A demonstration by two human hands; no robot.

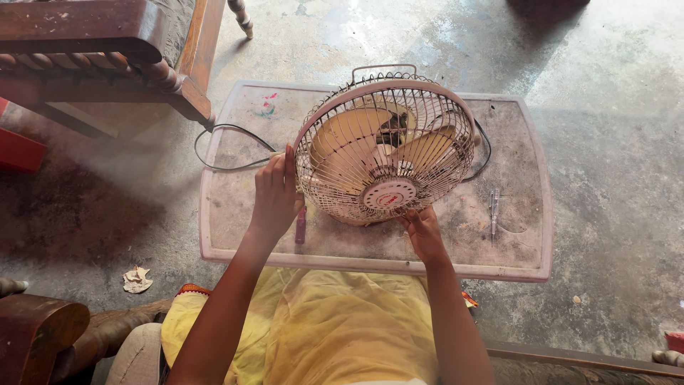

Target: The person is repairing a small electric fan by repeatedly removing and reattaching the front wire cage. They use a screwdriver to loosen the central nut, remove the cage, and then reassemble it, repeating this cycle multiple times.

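A: Your left hand (274,196) is wrapped around the left edge of the fan (385,150). Your fingers are curled over the wire cage rim, so you have hold of it there.

B: And your right hand (424,232) is at the near bottom of the cage, just under the round red cap (388,194) in the middle. Your fingertips touch the wires. I cannot tell if they are pinching a wire or only pressing on it.

A: The fan sits tilted on the low dusty table (520,264), near the middle, with its face turned up toward you.

B: A small red tool (301,224) lies on the table just by your left hand. A thin metal tool (493,212) lies to the right, well apart from the fan.

A: The black cord (221,153) loops off the far left side, toward the wooden chair (107,50).

B: I think the fan could tip. It leans on its edge, and only your hands keep it steady.

A: If your left hand lets go, it may roll off the table onto the hard floor (613,107).

B: Your fingers could get pinched between the thin wires too.

A: And the cord could catch on the chair leg and tug the fan.
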